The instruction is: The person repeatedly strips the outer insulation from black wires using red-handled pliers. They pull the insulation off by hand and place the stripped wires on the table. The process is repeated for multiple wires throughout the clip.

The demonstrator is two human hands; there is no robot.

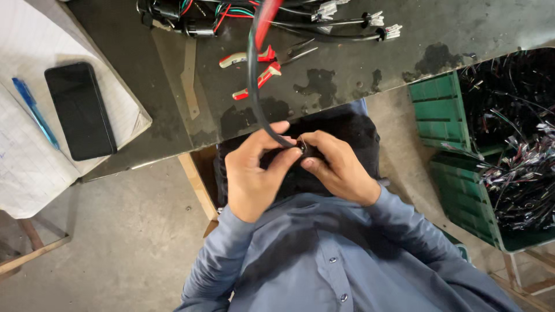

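Black cable (252,86), thick, curving into both hands (298,167).

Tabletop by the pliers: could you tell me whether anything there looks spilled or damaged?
Yes: dark blotches mark the tabletop right of the pliers, like stains or worn coating; which, I cannot tell. The pliers lie intact.

I am sitting in a wiring workshop, working at a stained dark workbench (347,75). Bundled wire harnesses (231,14) and red-handled pliers (260,66) are lying on it, and green crates (457,144) are standing beside me on the bare concrete floor (115,231), brimming with cut wires (514,144).
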